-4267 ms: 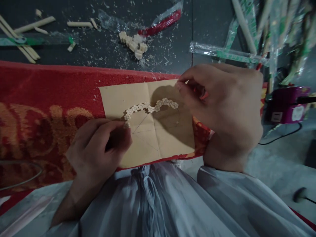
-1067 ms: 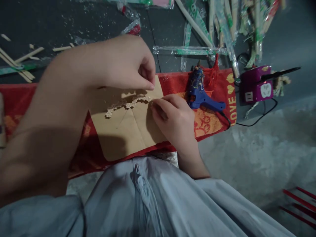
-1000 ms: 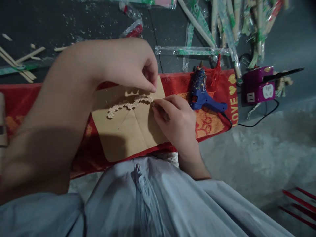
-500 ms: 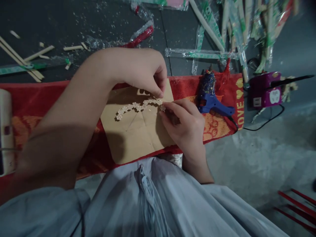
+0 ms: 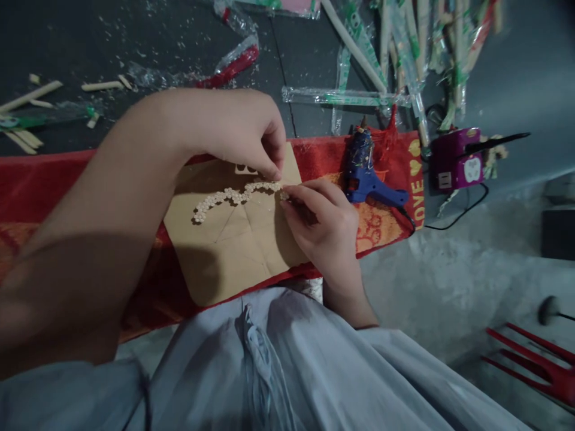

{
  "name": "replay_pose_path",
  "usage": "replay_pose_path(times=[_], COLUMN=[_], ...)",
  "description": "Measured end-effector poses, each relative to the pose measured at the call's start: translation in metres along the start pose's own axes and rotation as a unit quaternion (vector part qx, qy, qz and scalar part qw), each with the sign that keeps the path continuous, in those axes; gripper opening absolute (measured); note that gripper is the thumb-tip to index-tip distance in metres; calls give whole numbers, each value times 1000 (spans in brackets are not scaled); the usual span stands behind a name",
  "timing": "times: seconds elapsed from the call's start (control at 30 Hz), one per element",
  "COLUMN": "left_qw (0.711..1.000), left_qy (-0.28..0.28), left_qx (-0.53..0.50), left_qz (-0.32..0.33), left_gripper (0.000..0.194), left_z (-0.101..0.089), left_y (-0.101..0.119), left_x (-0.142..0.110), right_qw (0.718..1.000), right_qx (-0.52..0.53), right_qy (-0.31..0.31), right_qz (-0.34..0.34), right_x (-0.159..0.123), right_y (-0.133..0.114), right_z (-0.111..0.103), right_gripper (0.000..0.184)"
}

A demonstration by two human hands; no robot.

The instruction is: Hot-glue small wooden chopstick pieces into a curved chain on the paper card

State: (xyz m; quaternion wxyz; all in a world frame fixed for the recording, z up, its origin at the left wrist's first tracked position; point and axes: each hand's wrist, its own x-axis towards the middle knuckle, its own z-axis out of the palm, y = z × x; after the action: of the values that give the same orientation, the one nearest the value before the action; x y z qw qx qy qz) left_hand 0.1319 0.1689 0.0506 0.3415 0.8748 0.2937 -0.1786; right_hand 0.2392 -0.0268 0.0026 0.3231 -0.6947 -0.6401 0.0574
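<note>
Pinching a small piece (image 5: 284,196) in right hand (image 5: 324,218), at a leftward-running bead strip (image 5: 231,195)'s right end, beside left hand (image 5: 249,130) pinched closed, hold unclear.

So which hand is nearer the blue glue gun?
Right. The right hand is just left of the blue glue gun; the left hand is farther left, over the tan card.

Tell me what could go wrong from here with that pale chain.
The left hand and right hand crowd the end of the pale chain, so a slip might knock its pieces out of line on the card. The small pale piece that the right hand seems to pinch could be dropped or set askew. The glue gun lies on the red cloth near the right hand; if hot, which I can't tell, it might burn skin.
</note>
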Motion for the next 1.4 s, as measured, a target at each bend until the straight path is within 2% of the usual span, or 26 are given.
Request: replay_pose_path(times=[0.13, 0.27, 0.3, 0.4, 0.43, 0.5, 0.57, 0.63, 0.77, 0.83, 0.93, 1.0, 1.17, 1.4], left_qw=[997, 1000, 999, 991, 990, 996, 999, 1000, 996, 998, 999, 998, 1000, 999], left_qy=[-5, -7, -5, 8, 13, 11, 2, -6, -6, -6, -6, -8, -26, -53], left_qx=[11, 16, 14, 1, 2, 14, 12, -17, -80, -66, 0, 30, 12, 9], left_qz=[76, 15, 30, 133, 138, 89, 34, 8, -27, -18, 42, 57, 3, -5], left_gripper=[35, 20, 19, 28, 33, 40, 37, 35, 46, 44, 41, 43, 32, 35], left_z=[6, 9, 9, 10, 10, 9, 9, 9, 8, 8, 10, 11, 7, 2], left_y=[-17, -27, -29, -31, -30, -27, -22, -17, -17, -20, -27, -29, -22, -17], left_x=[10, 18, 19, 21, 20, 18, 16, 14, 15, 17, 20, 19, 12, 11], right_qw=[1000, 1000, 1000, 1000, 1000, 999, 999, 999, 1000, 1000, 1000, 999, 999, 998], right_qx=[-1, -3, -2, -15, -21, -24, -11, 3, 6, 5, 8, 13, 26, 38], right_qy=[8, 7, 8, 16, 19, 26, 32, 35, 26, 18, 14, 19, 27, 46], right_qz=[2, 11, 10, 3, 1, -4, -11, -13, 6, 15, 22, 24, 24, 19], right_x=[0, 0, 0, 0, 0, 1, 1, 1, 2, 2, 3, 3, 2, 0], right_y=[0, 1, 1, 1, 1, 1, 0, 0, 0, 0, 0, 0, 1, 4], right_z=[2, 5, 5, 7, 7, 8, 8, 8, 6, 5, 4, 5, 7, 12], right_gripper=[19, 19, 18, 18, 18, 17, 15, 14, 8, 7, 11, 11, 13, 12])
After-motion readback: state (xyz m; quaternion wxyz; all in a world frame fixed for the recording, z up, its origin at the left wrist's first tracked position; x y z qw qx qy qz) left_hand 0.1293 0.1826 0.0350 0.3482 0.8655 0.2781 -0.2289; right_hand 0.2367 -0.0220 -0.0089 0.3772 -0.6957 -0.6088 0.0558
